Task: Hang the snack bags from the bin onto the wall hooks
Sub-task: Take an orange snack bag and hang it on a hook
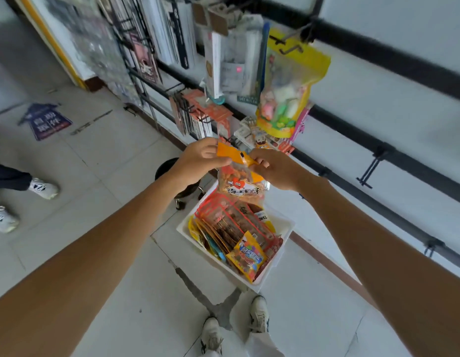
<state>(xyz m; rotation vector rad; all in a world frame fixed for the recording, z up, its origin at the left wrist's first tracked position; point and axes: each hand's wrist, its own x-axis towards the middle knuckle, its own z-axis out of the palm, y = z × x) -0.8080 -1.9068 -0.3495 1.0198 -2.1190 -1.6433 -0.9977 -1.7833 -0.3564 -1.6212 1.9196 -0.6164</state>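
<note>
Far left, bystander's white shoe (43,188) and blue floor sticker (44,121). Left hand (198,155) pinches the left end of the snack bag (239,181) at its orange header. Right hand (275,171) pinches the right end. The bag hangs in the air between the 2 hands, above the white bin (285,228), which holds more bags. Upper right, yellow bag (288,83) hangs on a wall hook (290,48).

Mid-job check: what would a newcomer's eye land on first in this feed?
First, the two hands meeting mid-frame: the left hand and right hand pinch the orange top of a snack bag above the white bin, which is packed with more bags. Then the big yellow bag hanging from a wall hook, upper right.
</note>
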